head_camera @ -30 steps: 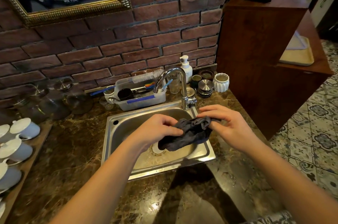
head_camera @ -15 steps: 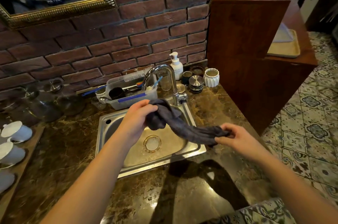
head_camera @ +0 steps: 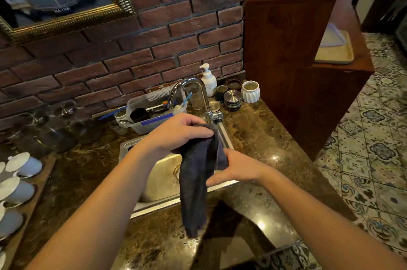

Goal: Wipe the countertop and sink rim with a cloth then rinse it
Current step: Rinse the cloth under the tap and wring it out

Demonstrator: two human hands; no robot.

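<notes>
A dark grey cloth (head_camera: 195,181) hangs in a long fold over the steel sink (head_camera: 154,209), its loose lower end reaching past the front rim. My left hand (head_camera: 176,133) grips the cloth's top, just in front of the curved chrome faucet (head_camera: 198,93). My right hand (head_camera: 242,168) is at the cloth's right edge about halfway down and pinches a flap of it; its fingertips are partly hidden behind the fabric. Dark marble countertop (head_camera: 264,137) surrounds the sink. No water runs from the faucet.
Behind the sink stand a plastic tub of brushes (head_camera: 149,122), a soap bottle (head_camera: 208,81), metal lids (head_camera: 231,98) and a white ribbed cup (head_camera: 251,91). White teacups (head_camera: 17,181) and glass jars (head_camera: 55,131) sit left. A wooden cabinet (head_camera: 297,71) bounds the right.
The cloth was bunched, then stretched between both hands; now it hangs down from my left hand. My right hand let go of the far end and moved in to the cloth's side.
</notes>
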